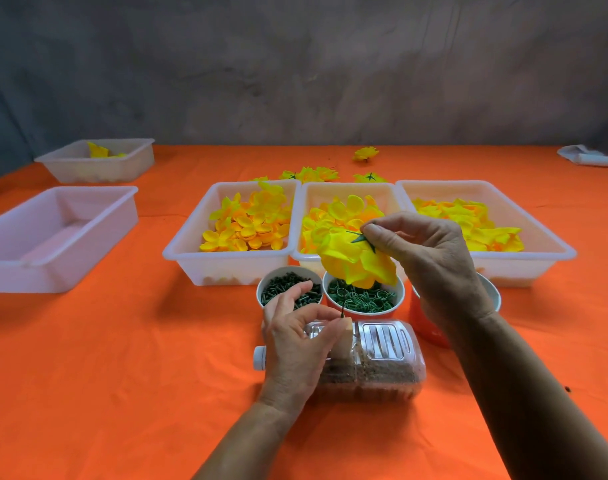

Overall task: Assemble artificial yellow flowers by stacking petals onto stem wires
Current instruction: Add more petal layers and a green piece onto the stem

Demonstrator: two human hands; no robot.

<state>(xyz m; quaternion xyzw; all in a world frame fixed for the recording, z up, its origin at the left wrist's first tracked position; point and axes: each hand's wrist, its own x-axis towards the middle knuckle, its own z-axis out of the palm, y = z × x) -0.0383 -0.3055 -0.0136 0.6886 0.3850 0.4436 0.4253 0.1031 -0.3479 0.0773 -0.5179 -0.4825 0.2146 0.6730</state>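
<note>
Two hands raised: right hand (pixel 430 258) pinches flower (pixel 358 261), left hand (pixel 295 327) pinches stem (pixel 342 310).

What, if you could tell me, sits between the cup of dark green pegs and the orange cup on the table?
In the head view, a white cup of green rings stands between the peg cup and the orange cup; the flower held above overlaps it.
</note>
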